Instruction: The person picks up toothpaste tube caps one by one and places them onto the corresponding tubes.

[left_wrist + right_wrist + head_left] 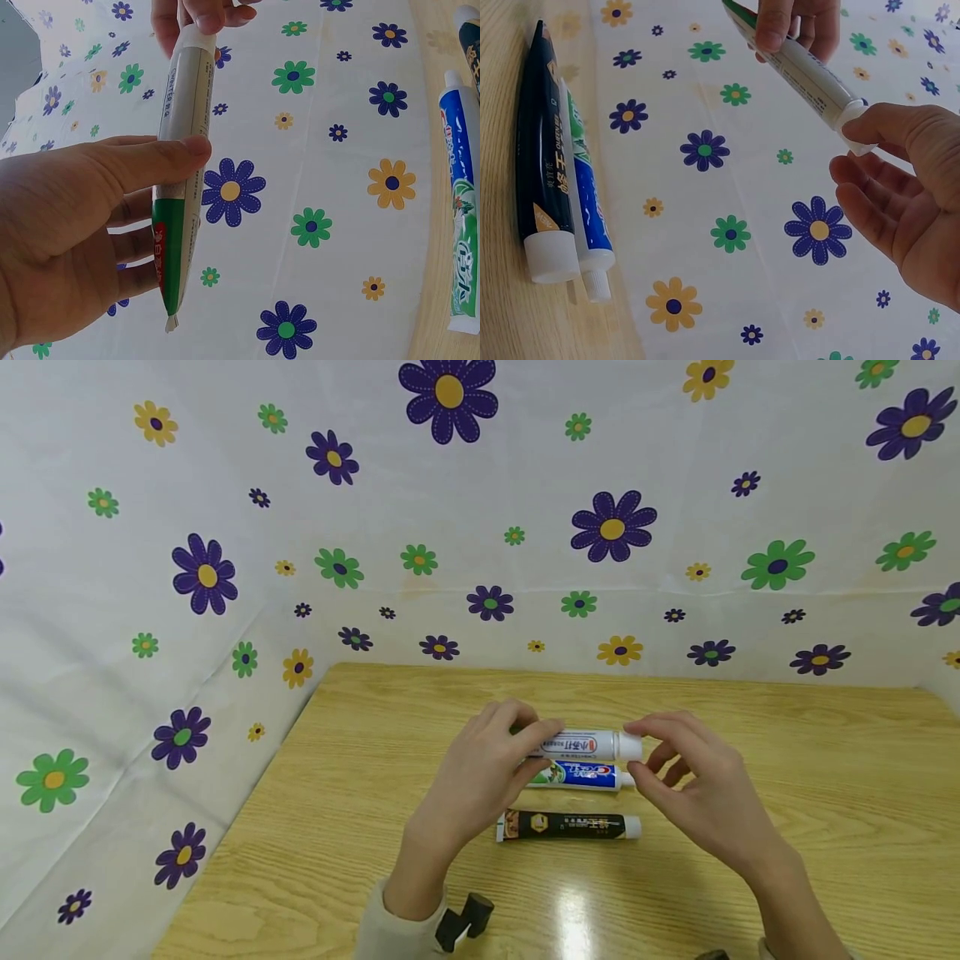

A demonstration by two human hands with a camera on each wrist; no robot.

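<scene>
My left hand (pixel 480 768) grips a silver, white and green toothpaste tube (pixel 182 112) round its body, thumb across the front. Its crimped end points down toward me in the left wrist view. At the other end, my right hand (pixel 693 777) pinches the white cap (pixel 851 124) between thumb and fingers. The tube is held up over the table. Below it lies a blue, white and green toothpaste tube (pixel 588 775) with a narrow white tip (pixel 596 285). Nearer me, a black and gold toothpaste tube (pixel 566 825) with a wide white cap (pixel 551 256) lies parallel.
The tubes lie on a light wood-grain table (pixel 360 752). White cloth with printed flowers (pixel 525 468) hangs behind the table and along its left side. A dark wrist-worn piece (pixel 463 922) sits by the left sleeve (pixel 401 935).
</scene>
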